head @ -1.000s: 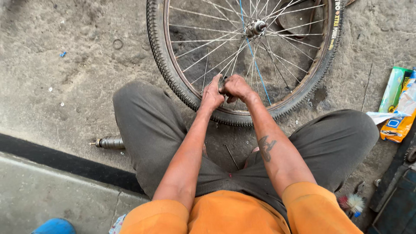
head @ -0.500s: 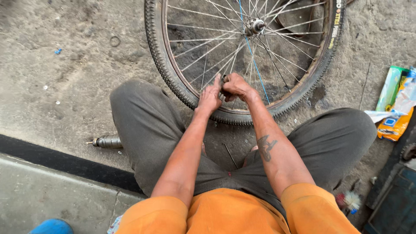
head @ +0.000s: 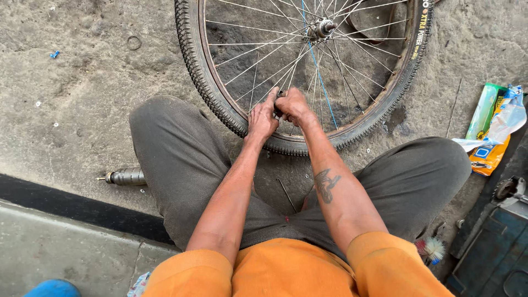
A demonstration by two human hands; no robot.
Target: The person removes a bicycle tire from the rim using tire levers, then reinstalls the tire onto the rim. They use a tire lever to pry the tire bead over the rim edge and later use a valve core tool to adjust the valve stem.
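1. Bicycle wheel [head: 385, 110] flat on the concrete floor [head: 82, 99], just in front of the spread knees, near edge between them.
2. Left hand [head: 262, 118] pressed on the near rim, fingers extended up along the spokes [head: 258, 77]; grasp on anything not discernible.
3. Right hand [head: 292, 105] touching the left, fingers curled shut over something small at the rim, hidden.
4. Metal cylinder [head: 125, 176] beside the left thigh; colourful packets [head: 492, 137] to the right.
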